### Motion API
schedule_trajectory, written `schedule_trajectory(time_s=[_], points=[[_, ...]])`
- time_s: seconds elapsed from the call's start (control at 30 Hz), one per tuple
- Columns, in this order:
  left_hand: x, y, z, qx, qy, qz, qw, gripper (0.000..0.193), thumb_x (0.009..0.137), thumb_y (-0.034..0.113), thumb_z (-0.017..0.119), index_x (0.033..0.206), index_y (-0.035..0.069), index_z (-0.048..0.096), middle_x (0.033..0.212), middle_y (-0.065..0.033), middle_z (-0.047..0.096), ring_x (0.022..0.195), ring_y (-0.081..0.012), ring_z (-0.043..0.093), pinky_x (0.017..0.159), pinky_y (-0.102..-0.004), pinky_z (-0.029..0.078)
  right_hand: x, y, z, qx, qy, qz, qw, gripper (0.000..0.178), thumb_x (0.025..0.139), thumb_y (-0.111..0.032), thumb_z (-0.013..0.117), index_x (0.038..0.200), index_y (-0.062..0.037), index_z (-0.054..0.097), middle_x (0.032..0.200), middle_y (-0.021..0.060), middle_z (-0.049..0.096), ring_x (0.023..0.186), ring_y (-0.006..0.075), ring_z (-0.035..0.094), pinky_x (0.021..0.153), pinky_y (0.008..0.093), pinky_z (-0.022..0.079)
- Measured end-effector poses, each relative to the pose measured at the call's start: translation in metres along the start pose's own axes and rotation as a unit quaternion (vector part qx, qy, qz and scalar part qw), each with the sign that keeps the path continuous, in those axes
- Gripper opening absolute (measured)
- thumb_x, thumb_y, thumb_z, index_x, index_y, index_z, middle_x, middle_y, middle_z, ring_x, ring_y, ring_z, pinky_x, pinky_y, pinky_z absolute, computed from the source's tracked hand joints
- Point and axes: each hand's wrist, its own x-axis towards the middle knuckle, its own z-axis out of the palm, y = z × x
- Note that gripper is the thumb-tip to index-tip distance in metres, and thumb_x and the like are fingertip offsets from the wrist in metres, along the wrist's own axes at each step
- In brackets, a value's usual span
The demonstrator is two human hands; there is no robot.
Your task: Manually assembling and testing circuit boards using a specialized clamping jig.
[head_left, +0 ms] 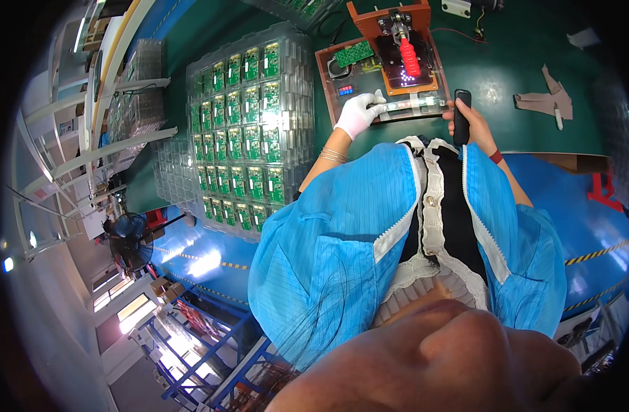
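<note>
My left hand (361,114), in a white glove, has its fingers closed at the left end of a narrow clear strip (412,104) with small parts in it. The strip lies along the near edge of a brown test fixture (332,100). Bare, my right hand (476,126) is wrapped round a slim black handheld device (461,115), held upright by the strip's right end. On the fixture stands a clamp with a red handle (410,58), above a lit panel. A green circuit board (354,53) rests at the fixture's far left, above a small lit display (345,90).
Stacked clear trays (292,130) of green circuit boards stand left of the fixture on the green table (496,75). Brown paper or cloth (549,100) with a white pen-like item lies to the right. A black fan (130,240) stands at the left.
</note>
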Motion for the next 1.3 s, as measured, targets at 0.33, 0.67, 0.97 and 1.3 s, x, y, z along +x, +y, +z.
schedule_trajectory(time_s=[0.33,0.67,0.97,1.3], points=[[0.006,0.005,0.001,-0.001,-0.002,-0.031,1.0,0.018,0.077,0.01,0.066,0.09,-0.002,0.067,0.082,-0.0079,0.067,0.068,-0.0152,0.058,0.068,-0.0253,0.048,0.009,0.007,-0.003,-0.013,-0.012,0.015,1.0,0.036,0.094,-0.035,0.053,0.113,-0.0046,0.056,0.084,0.0059,0.063,0.061,0.0096,0.053,0.055,0.0206,0.044],[0.009,0.006,-0.001,-0.006,-0.02,-0.05,0.999,0.014,0.077,0.007,0.064,0.087,-0.003,0.066,0.078,-0.0085,0.066,0.064,-0.015,0.057,0.065,-0.0252,0.047,0.011,0.01,0.0,-0.016,-0.014,0.018,1.0,0.039,0.094,-0.038,0.051,0.113,-0.0038,0.056,0.084,0.0068,0.064,0.06,0.0104,0.054,0.054,0.021,0.044],[0.01,0.004,0.0,0.001,-0.013,-0.038,0.999,0.014,0.076,0.008,0.066,0.086,-0.002,0.066,0.076,-0.0084,0.066,0.063,-0.0156,0.057,0.064,-0.0257,0.047,0.019,0.018,-0.007,0.06,-0.04,0.043,0.996,0.05,0.095,-0.048,0.043,0.113,-0.003,0.055,0.082,0.0083,0.064,0.058,0.0117,0.055,0.052,0.0231,0.045],[0.009,0.007,-0.001,-0.009,-0.013,-0.048,0.999,0.012,0.074,0.008,0.064,0.083,0.0,0.067,0.074,-0.0082,0.065,0.062,-0.0177,0.058,0.063,-0.0281,0.048,0.027,0.024,-0.015,0.093,-0.073,0.059,0.991,0.054,0.096,-0.051,0.037,0.111,-0.0031,0.056,0.077,0.0074,0.062,0.056,0.0136,0.055,0.051,0.0259,0.045]])
